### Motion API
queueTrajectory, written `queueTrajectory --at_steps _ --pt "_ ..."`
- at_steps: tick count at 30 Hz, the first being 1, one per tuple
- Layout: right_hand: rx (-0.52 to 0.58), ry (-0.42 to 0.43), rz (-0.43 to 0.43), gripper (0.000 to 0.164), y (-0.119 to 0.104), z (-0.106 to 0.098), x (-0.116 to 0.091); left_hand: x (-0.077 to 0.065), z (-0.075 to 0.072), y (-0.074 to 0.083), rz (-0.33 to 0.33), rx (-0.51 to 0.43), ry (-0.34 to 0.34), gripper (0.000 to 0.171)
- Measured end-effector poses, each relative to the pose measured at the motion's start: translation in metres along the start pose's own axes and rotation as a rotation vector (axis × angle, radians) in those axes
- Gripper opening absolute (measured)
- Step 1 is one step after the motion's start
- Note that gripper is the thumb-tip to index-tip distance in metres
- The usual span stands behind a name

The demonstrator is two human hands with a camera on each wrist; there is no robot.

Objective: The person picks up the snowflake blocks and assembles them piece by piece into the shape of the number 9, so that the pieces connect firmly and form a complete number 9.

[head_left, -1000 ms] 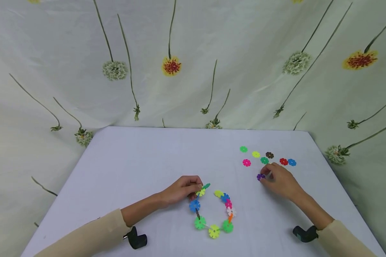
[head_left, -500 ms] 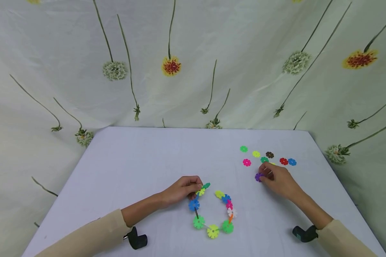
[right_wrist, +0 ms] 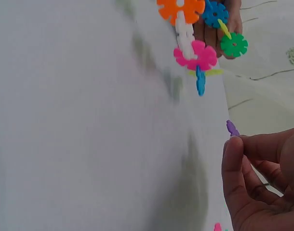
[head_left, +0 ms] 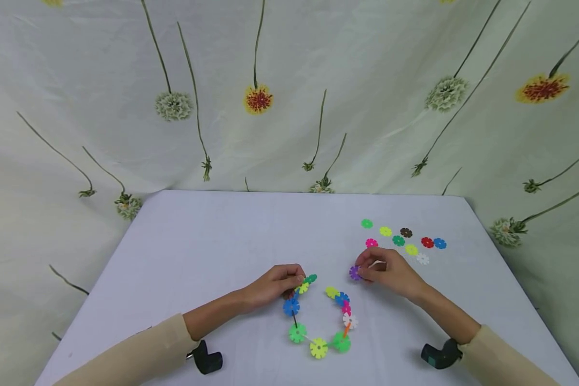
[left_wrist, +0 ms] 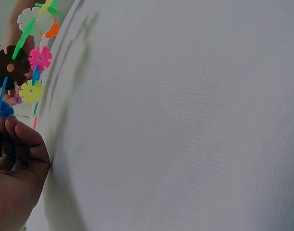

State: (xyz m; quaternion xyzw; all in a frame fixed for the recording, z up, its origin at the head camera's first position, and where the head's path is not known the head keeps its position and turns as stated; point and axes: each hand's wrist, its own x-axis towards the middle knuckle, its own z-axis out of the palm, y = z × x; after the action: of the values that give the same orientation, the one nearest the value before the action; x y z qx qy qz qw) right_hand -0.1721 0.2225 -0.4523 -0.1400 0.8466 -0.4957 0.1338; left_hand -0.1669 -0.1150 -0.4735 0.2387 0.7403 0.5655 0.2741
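Note:
A chain of colourful notched plastic discs curves in an open ring on the white table, its gap at the far side. My left hand pinches the chain near its left end, by a yellow disc and a green end disc. A yellow disc forms the other end, followed by blue, pink and white ones. Between thumb and fingertips, my right hand holds a loose purple disc, right of the gap and apart from the chain. In the right wrist view the purple disc appears edge-on.
Several loose discs lie at the back right of the table, among them red, blue, brown and white. A flower-patterned cloth hangs behind the table's far edge.
My right hand has moved left with the purple disc, from beside the loose discs towards the chain, uncovering a yellow and a white disc. The left hand has stayed almost still; the chain shifted slightly.

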Motion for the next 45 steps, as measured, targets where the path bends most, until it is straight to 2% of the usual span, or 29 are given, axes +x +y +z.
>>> queueTrajectory --at_steps 8,21,31,39,45 --pt "0.145 -0.126 -0.024 0.017 -0.017 0.024 0.008 0.0 0.001 0.002 -0.013 -0.004 -0.012 0.023" --pt "0.201 -0.191 -0.061 0.015 -0.032 0.044 0.016 0.0 0.002 0.004 0.003 0.025 -0.025 0.023" --pt "0.212 -0.14 -0.038 0.015 -0.032 0.053 0.016 -0.001 0.002 0.007 -0.006 0.03 -0.019 0.022" --pt "0.229 -0.139 -0.011 0.016 -0.029 0.059 0.016 -0.001 0.002 0.005 0.006 0.056 -0.004 0.023" --pt "0.259 -0.095 0.015 0.023 -0.028 0.066 0.014 0.0 0.001 0.003 0.02 0.077 0.022 0.023"
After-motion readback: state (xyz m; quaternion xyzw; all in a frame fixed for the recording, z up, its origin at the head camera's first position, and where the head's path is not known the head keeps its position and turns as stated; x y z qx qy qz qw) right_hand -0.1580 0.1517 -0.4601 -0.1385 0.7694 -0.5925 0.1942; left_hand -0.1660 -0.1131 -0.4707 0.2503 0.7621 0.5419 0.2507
